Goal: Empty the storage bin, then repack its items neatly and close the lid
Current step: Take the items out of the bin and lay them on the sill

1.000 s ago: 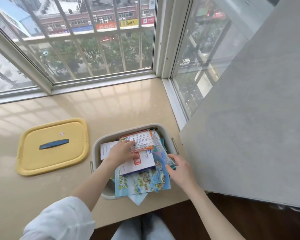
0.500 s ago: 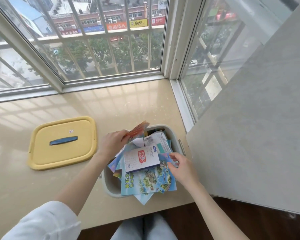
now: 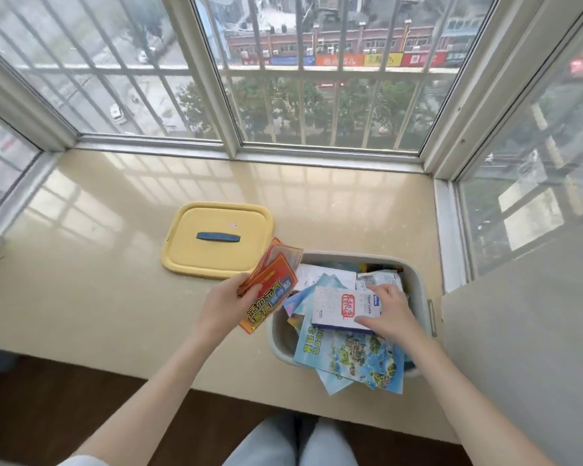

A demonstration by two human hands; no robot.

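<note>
Emptying just begun: yellow lid [image 3: 216, 240] off at frame centre, left hand [image 3: 223, 304] grips orange leaflets [image 3: 273, 284] beside the mostly full bin [image 3: 418, 290] lower right, right hand [image 3: 389, 312] pinches white booklet [image 3: 344, 307] on top; repacking, closing left

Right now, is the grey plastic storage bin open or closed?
Open. The yellow lid lies flat on the beige sill beside the grey bin.

Head-worn view, angled steeply down, close

Papers [image 3: 350, 359] seemingly fill bin [image 3: 418, 297]; lid [image 3: 196, 260] occupies sill [image 3: 81, 297] beside.
</note>
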